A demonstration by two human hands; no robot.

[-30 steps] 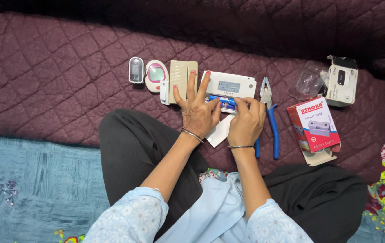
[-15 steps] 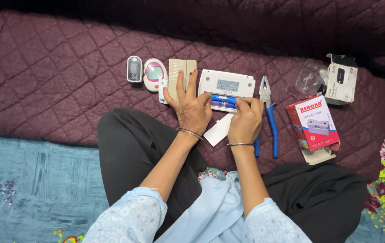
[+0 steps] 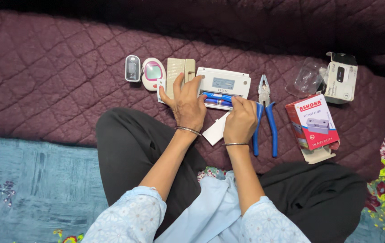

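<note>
A white box-shaped device point(image 3: 226, 82) with a small grey screen lies on the maroon quilt point(image 3: 57, 85). Its open compartment shows blue batteries point(image 3: 216, 99). My left hand point(image 3: 187, 102) steadies the device's left end, fingers spread over it. My right hand point(image 3: 241, 119) presses its fingertips onto the batteries at the right end. A white cover piece point(image 3: 216, 129) lies between my wrists, below the device.
Blue-handled pliers point(image 3: 264, 114) lie right of my right hand. A red and white carton point(image 3: 315, 122), a white carton point(image 3: 342, 77) and clear plastic point(image 3: 308, 77) are further right. A beige remote point(image 3: 178, 68), a pink-white meter point(image 3: 152, 72) and a small grey clip device point(image 3: 132, 68) lie left.
My left hand's fingers have lowered from raised and spread to resting on the device. My right hand has shifted slightly along the batteries.
</note>
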